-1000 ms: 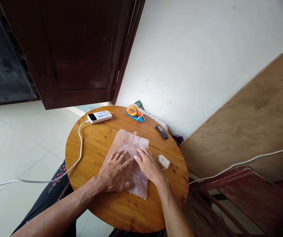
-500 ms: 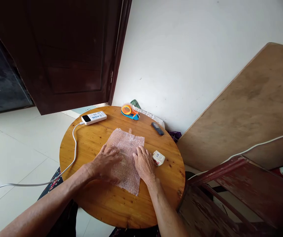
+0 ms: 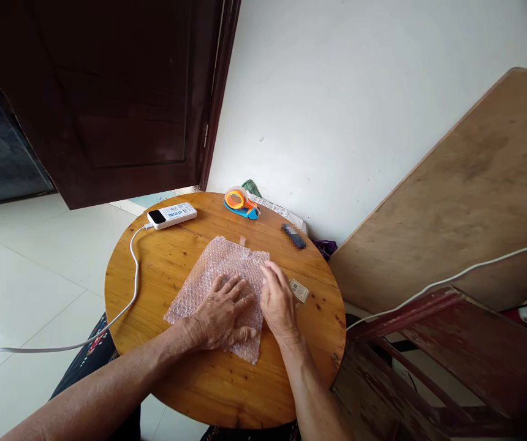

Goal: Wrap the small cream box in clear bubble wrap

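A sheet of pinkish bubble wrap (image 3: 199,275) lies on the round wooden table (image 3: 139,306). My left hand (image 3: 227,309) rests flat on the middle of the wrap, fingers spread. My right hand (image 3: 278,300) is at the wrap's right edge, its fingers curled together; whether they pinch the edge is hidden. Just right of that hand lies a small printed card or box (image 3: 299,290), partly covered by the hand. A small strip of tape (image 3: 242,241) shows at the wrap's far edge.
A white device (image 3: 172,215) with a cable is at the table's far left. An orange and blue tape dispenser (image 3: 242,204) stands at the far edge, and a dark blurred object (image 3: 293,236) lies right of it. A red wooden chair (image 3: 451,343) stands at the right.
My left hand has moved right and pressed onto the wrap, uncovering its left part. My right hand has turned and curled its fingers, now partly covering the small card.
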The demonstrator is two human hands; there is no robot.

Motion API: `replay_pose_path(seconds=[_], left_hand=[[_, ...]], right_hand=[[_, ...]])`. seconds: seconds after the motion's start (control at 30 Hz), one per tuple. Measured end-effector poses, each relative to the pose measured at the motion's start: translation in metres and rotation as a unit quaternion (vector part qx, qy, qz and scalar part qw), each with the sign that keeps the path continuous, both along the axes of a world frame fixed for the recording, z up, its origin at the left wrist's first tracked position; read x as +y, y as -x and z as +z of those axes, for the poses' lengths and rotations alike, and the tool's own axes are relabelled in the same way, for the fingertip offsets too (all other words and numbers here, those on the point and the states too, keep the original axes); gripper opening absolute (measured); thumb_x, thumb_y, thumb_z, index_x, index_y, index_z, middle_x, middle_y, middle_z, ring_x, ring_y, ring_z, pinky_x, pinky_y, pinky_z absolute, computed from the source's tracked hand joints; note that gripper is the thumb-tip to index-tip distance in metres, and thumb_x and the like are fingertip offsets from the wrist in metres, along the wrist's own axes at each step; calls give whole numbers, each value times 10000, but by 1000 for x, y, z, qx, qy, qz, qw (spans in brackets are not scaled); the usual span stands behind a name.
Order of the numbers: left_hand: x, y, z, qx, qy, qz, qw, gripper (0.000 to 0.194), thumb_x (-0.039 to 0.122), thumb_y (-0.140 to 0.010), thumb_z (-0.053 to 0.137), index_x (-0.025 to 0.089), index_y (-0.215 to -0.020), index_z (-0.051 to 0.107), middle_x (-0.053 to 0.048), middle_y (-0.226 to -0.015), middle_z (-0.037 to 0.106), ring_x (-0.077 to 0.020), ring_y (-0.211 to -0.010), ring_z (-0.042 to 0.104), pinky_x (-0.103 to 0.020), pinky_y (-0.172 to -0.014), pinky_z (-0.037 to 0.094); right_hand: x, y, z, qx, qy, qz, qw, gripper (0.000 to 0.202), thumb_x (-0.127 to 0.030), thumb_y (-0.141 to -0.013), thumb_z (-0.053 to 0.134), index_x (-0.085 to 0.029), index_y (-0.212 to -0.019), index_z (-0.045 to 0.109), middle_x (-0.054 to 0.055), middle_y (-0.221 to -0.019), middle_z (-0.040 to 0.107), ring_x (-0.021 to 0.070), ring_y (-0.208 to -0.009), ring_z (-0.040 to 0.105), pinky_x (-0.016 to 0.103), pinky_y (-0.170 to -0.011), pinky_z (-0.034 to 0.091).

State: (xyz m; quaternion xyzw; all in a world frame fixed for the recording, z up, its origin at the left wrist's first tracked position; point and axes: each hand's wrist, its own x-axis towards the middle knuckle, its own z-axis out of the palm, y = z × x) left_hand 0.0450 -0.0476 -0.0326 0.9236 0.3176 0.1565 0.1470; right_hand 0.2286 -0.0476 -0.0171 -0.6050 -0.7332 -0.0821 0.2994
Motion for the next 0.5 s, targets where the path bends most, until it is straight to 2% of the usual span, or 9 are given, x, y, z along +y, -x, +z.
replay_pose_path(seconds=[0.07,0.1,0.2,0.27,0.33,0.4,0.47,0.5], left_hand=[[0,1,0,-1,-6,1,1000,836,767,-834,433,191,-1440,458,-189,-1561,347,-400,-1456,262,-629,-1178,112],[0,2,1,-2,-9,2,1000,849,776,-821,445,190,-1435,463,-188,-1557,352,-402,-1451,268,-624,-1179,113],[-1,1,5,-6,-16,4,1000,829,765,-815,469,202,-1423,473,-179,-1540,381,-393,-1445,281,-611,-1183,111],[-1,1,7,-6,-14,6,1000,806,745,-817,490,209,-1418,476,-176,-1533,391,-389,-1443,286,-609,-1181,114],[-1,0,7,-8,-10,8,1000,806,740,-809,510,211,-1416,478,-174,-1534,389,-393,-1440,290,-613,-1179,115],[0,0,7,-8,-4,6,1000,814,743,-803,512,208,-1416,478,-176,-1534,389,-398,-1441,286,-622,-1177,110],[0,-1,8,-4,1,2,1000,833,739,-800,518,193,-1427,466,-186,-1530,392,-403,-1443,278,-629,-1176,108],[-1,-1,8,-3,3,1,1000,843,732,-800,524,185,-1438,451,-191,-1526,395,-404,-1443,276,-631,-1176,108]], right_hand=[[-2,-9,7,8,-33,-49,998,377,-223,-911,456,-177,-1265,578,142,-1380,561,278,-1281,507,455,-1061,398],[-4,-16,9,11,-26,-88,996,440,-275,-876,524,-172,-1304,549,158,-1395,548,310,-1282,500,485,-1042,399],[-6,-38,9,20,81,-196,977,667,-348,-769,637,-151,-1386,476,198,-1316,603,365,-1193,560,527,-959,426],[-6,-50,8,41,140,-216,966,625,-356,-751,648,-166,-1335,536,179,-1207,669,353,-1095,619,504,-918,445],[-7,-54,10,92,163,-211,959,543,-403,-752,650,-192,-1251,607,139,-1086,716,329,-995,656,470,-870,474],[-9,-48,20,175,158,-183,954,531,-483,-747,659,-196,-1195,638,108,-1003,728,303,-923,669,433,-818,505],[-11,-31,36,262,146,-113,947,572,-538,-741,671,-181,-1187,636,97,-1000,724,274,-897,672,391,-787,526],[-12,-19,44,291,148,-57,944,576,-541,-745,679,-177,-1188,633,93,-1017,721,258,-898,671,368,-781,533]])
